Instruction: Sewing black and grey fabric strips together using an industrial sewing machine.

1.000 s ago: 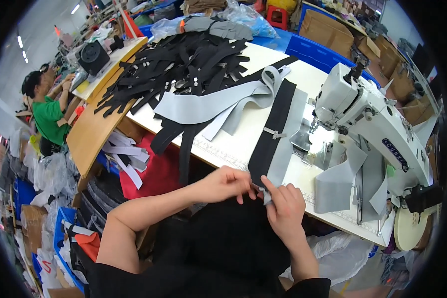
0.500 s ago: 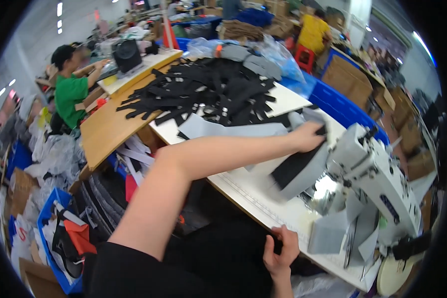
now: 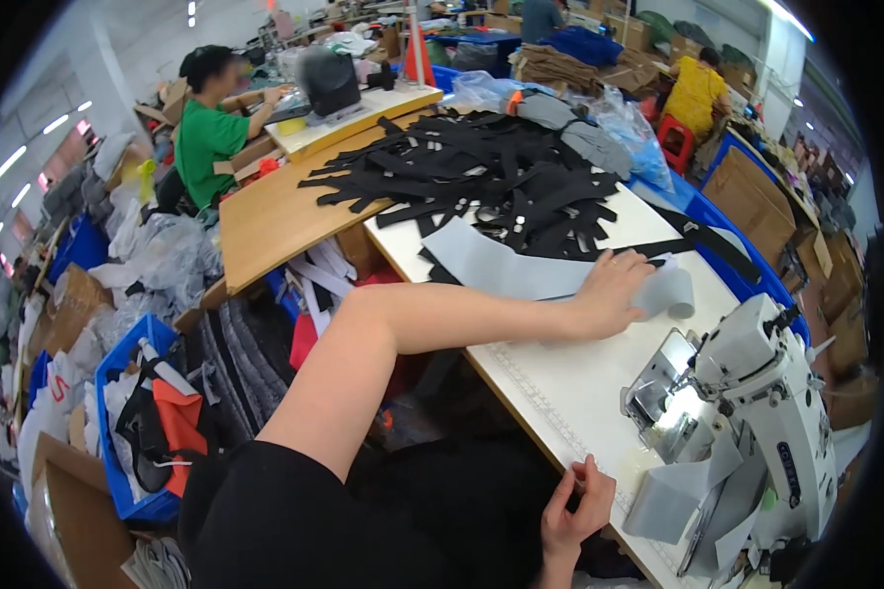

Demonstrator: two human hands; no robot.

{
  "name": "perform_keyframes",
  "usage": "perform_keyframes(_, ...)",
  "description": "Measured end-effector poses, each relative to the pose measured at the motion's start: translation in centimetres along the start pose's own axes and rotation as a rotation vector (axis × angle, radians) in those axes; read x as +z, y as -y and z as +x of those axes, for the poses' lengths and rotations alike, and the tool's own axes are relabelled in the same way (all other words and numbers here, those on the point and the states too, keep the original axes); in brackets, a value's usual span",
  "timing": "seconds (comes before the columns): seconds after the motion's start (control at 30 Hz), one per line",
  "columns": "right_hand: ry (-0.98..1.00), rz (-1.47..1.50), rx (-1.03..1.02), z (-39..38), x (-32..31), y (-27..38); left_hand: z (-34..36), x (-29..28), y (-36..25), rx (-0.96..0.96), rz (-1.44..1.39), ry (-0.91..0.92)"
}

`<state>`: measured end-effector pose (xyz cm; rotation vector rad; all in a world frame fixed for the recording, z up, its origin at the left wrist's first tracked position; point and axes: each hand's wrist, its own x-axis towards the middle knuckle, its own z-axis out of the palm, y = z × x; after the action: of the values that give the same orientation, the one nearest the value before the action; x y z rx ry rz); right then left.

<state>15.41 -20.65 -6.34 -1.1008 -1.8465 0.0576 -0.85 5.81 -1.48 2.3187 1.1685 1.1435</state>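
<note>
From the head view, I'm reaching my left hand (image 3: 607, 293) over the grey strip (image 3: 486, 260) on the white table (image 3: 535, 358); I can't tell whether my fingers are pinching it. My right hand (image 3: 578, 506) is hovering by the near edge, fingers loosely apart, seemingly gripping nothing. The black strip (image 3: 719, 243) is no longer lying beside the sewing machine (image 3: 746, 344); it's now apparently draping toward the blue bin (image 3: 780, 287), so I'm judging it set aside. A dark label (image 3: 786, 459) is showing pale lettering.

The left hand (image 3: 611, 294) reaches far forward, palm down; the right hand (image 3: 578, 510) is low, loosely curled.
</note>
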Motion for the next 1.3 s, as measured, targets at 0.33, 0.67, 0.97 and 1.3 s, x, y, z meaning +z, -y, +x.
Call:
perform_keyframes(0.33, 0.029, -0.068, 0.013, -0.7, 0.0, 0.1, -2.6, -1.3, 7.4, -0.195, 0.212, -0.098)
perform_keyframes(0.67, 0.039, -0.071, 0.044, 0.1, 0.4, 1.2, 4.2, -7.9, 11.2, -0.704, -0.490, -0.567)
perform_keyframes(0.97, 0.093, 0.187, 0.451, 1.0, 0.9, 2.2, -0.4, -8.0, 5.2, -0.946, -0.673, -0.235)
perform_keyframes(1.3, 0.036, 0.724, 0.701, 11.1, 11.0, 2.4, -6.6, -5.5, -0.2, -0.942, -1.219, -0.160)
